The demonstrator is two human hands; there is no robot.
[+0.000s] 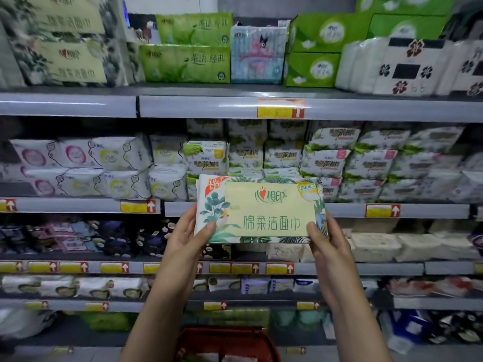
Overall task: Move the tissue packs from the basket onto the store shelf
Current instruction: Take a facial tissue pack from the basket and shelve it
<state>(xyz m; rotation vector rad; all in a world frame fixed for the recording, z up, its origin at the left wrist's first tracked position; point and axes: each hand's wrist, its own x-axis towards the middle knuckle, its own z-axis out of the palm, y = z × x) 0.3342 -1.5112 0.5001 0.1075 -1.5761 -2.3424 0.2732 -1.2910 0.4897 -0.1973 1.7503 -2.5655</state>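
Grip of left hand (187,237) and right hand (328,240) clasps one tissue pack (261,209) before crowded shelf (347,210), basket (224,333) below.

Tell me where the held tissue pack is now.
The tissue pack is mid-frame in the head view, gripped at its lower corners by the left hand and right hand, above the red basket.

Top shelf (183,107), grey edge, with a yellow price tag (281,112) on it. Leafy cream packs (65,58) are stacked at the left, green packs (185,64) two high beside them. Then a blue-and-pink pack (257,57), green boxes (312,69), and white flower-print packs (407,69) on the right.
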